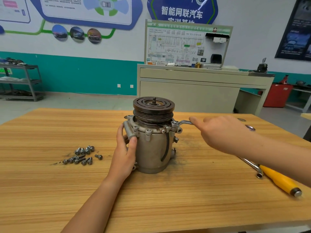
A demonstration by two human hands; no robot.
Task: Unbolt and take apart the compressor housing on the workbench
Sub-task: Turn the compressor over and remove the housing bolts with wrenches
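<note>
The grey metal compressor stands upright in the middle of the wooden workbench, its dark grooved pulley on top. My left hand grips the housing's left side just below the bolt flange. My right hand holds the handle of a ring spanner. The spanner's head sits on a bolt at the flange's right edge. Most of the handle is hidden under the hand. Several removed bolts lie in a loose pile on the bench to the left of the compressor.
A yellow-handled tool and a bent socket wrench lie at the bench's right, partly under my right forearm. Another spanner end shows beyond my right hand. A beige training bench stands behind, and a metal shelf at far left.
</note>
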